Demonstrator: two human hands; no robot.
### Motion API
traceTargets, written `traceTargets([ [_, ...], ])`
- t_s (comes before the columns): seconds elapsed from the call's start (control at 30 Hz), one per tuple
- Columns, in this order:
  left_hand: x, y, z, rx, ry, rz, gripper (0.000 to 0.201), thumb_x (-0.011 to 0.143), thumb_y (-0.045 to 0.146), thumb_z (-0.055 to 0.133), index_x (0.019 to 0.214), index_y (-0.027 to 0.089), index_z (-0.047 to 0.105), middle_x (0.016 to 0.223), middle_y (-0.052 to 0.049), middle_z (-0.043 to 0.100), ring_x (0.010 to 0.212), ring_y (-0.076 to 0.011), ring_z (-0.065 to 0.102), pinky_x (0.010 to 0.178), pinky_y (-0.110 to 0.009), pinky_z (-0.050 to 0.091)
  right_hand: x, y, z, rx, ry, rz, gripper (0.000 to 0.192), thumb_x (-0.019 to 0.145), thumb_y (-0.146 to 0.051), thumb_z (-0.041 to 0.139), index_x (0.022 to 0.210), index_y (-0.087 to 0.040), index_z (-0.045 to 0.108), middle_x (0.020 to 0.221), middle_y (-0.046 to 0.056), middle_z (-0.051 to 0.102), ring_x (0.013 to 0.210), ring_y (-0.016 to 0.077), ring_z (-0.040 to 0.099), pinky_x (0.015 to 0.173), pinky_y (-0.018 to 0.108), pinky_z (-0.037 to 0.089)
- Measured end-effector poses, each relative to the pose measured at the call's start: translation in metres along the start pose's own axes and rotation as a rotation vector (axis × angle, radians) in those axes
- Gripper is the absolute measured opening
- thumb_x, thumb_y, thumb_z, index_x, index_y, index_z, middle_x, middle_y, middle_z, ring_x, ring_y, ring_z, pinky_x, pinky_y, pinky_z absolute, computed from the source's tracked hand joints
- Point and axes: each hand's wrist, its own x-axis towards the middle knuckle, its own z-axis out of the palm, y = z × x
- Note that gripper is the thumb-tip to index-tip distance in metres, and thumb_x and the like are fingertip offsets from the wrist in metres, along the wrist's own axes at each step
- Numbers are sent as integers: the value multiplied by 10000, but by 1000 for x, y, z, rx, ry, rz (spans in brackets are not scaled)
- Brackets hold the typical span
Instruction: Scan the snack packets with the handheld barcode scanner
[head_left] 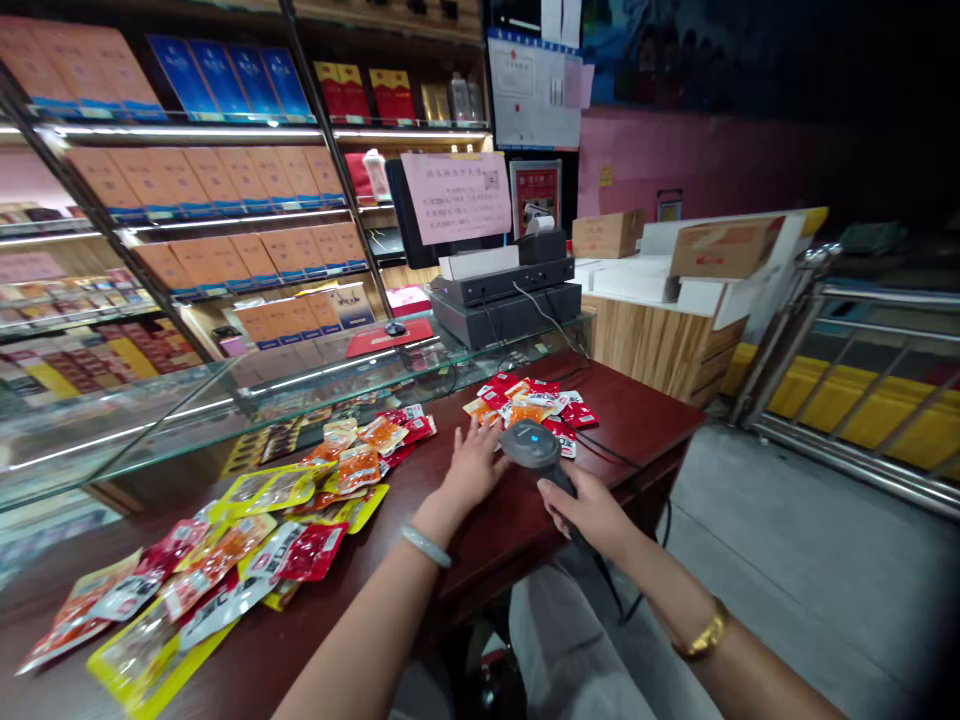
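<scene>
My right hand (589,510) is wrapped around the handle of a dark grey barcode scanner (531,445), whose head shows a small blue light. Beside it, my left hand (476,465) reaches toward a small pile of red and orange snack packets (525,402), fingers spread over the table. Whether its fingertips touch a packet I cannot tell. Left of that hand lie more packets in red, orange and white (360,465). Closer to me is a larger heap with yellow-edged clear packets (161,640) among red and white ones.
A dark red wooden table (457,555) carries the packets, against a glass display counter (225,400). Behind stand a cash drawer (502,305) and a monitor with a pink notice (457,195). Cardboard boxes (724,245) and a metal railing (862,370) are on the right. The scanner's cable (619,600) hangs by my legs.
</scene>
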Motion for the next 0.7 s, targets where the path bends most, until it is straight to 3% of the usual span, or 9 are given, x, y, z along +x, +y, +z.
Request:
traceTargets([
  [0.17,-21,-91,-29,127,198,-366,687,1007,486,465,1549,64,431,1600,-283,433,1546,-400,326,1222,-598,282,50,-30,33,-10,-126,-50,384,866,-582,693,878,-241,515,554,-96,539,400,103,504,393,221,387],
  [0.3,-28,-141,-41,243,251,-629,821,984,587,439,1520,-35,428,1446,-375,546,1420,-451,487,1141,-609,370,109,-48,70,27,-269,-38,419,845,-598,720,854,-238,507,576,-98,547,417,87,510,389,202,405],
  [0.47,-20,-163,-39,283,246,-820,942,933,649,492,1554,-51,375,1360,-398,603,1402,-483,505,1155,-645,295,162,-39,100,4,-411,-13,472,839,-651,711,834,-220,518,621,-74,587,416,78,518,378,198,415],
  [0.6,-19,-167,-42,270,228,-830,961,909,585,560,1575,-61,308,1312,-390,638,1380,-469,531,1172,-638,248,180,-22,95,-31,-487,14,478,834,-640,729,820,-208,525,618,-68,595,417,74,523,379,192,419],
  [0.7,-21,-167,-47,253,220,-804,966,885,504,608,1592,-57,262,1301,-350,666,1352,-432,563,1168,-569,286,188,-13,83,-33,-497,34,479,838,-647,719,827,-211,519,617,-76,586,414,69,518,373,185,416],
])
